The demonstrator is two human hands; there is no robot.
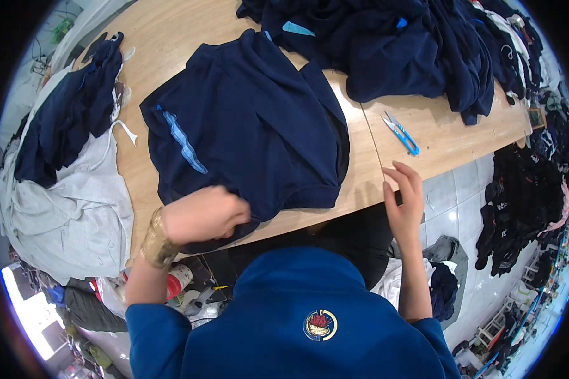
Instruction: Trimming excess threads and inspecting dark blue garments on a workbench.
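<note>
A dark navy garment lies on the table in front of me, with a ribbed band at its near right edge. A light blue strip shows along its left part. My left hand, slightly blurred, is closed over the garment's near left edge. Its curled fingers hide whatever they hold. My right hand is raised by the table's near edge, right of the garment, its bent fingers apart and nothing visible in them. Beyond it lie blue-handled thread snips, blades spread.
A heap of navy garments covers the table's far right. Pale grey cloth and a navy piece hang over the left end. Dark clothes lie right of the tiled floor. A seam crosses the wooden table.
</note>
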